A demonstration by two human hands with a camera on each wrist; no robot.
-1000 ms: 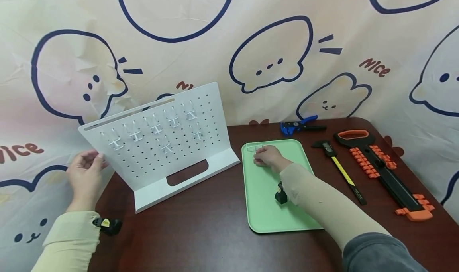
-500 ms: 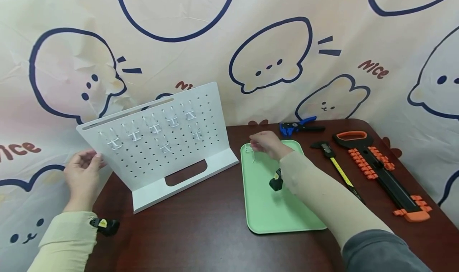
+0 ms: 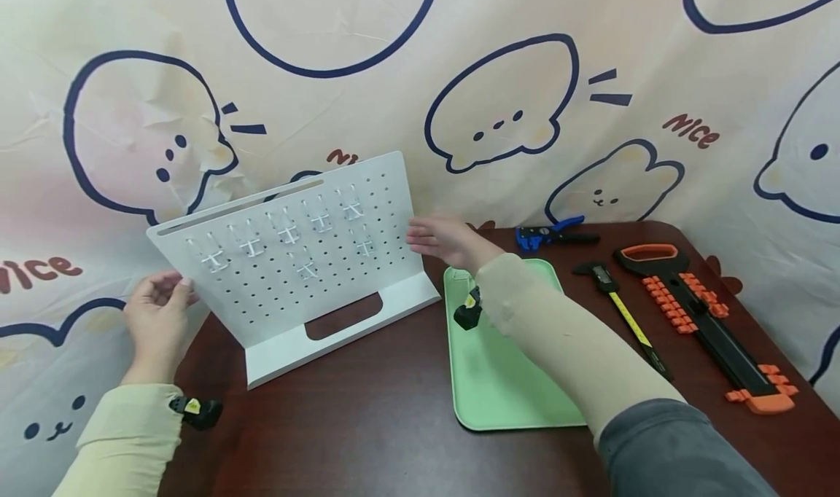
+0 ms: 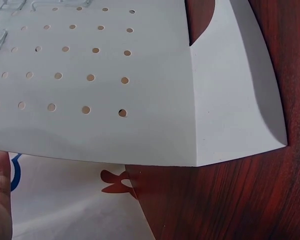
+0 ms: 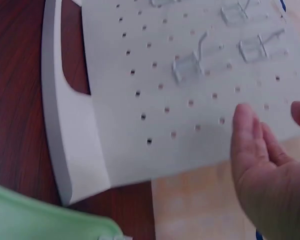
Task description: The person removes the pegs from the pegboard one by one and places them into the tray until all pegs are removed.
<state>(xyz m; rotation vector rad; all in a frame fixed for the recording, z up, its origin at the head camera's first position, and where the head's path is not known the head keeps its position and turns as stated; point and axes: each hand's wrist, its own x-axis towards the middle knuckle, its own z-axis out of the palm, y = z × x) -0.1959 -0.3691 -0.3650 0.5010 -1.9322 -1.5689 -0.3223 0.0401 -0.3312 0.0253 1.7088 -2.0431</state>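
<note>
A white pegboard stand leans back on the dark table, with several clear hooks on its perforated face. At its left edge, my left hand holds on with thumb and fingers; fingers meet that edge in the left wrist view. My right hand is by the right edge, its fingers straight. In the right wrist view this hand shows thumb and fingers apart with nothing seen between them, near a hook on the board. The head view does not settle whether the right fingers touch the edge.
Right of the stand lies a green tray, with small clear pieces at its back left corner. Behind it is a blue and black tool. Farther right are a yellow and black caliper and a black and orange tool.
My right hand has moved from the back of the tray leftward and up to the stand's right edge, and its fingers have straightened. My left hand has stayed at the left edge.
</note>
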